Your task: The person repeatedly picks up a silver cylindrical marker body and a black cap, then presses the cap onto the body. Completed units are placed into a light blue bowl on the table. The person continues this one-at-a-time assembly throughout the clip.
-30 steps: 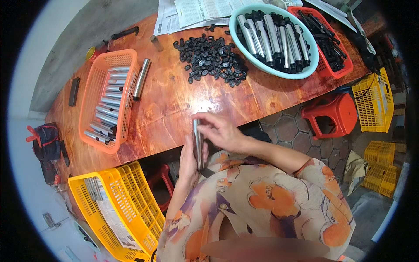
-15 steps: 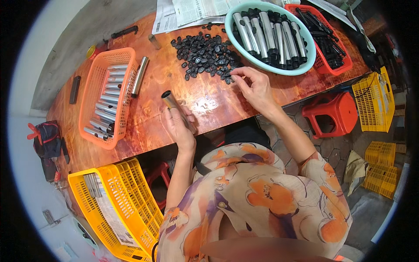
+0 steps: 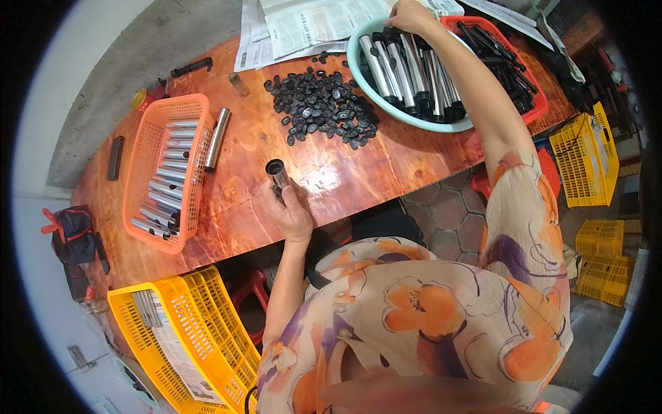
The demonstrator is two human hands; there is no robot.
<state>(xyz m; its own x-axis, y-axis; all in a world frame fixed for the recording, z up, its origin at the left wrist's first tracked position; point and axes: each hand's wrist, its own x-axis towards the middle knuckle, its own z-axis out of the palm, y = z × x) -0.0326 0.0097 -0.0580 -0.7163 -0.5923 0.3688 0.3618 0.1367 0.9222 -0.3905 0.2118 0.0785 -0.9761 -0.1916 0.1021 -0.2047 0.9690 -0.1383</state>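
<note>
- Wall: whitish stretch of wall at upper left; rough grey stretch of wall next to it, running along the worktop's far left edge.
- Worktop: wood, streaky red-brown, glossy finish.
- Light: bright white glare patch on that varnish; far right of room dimmer, detail hard to read.
- Floor: hexagonal tiles, brownish grey, dark joints.
- Seating: red plastic stool right of worktop, mostly blocked from view; second red seat near the worktop's front edge.
- Right side: yellow slatted crates.
</note>
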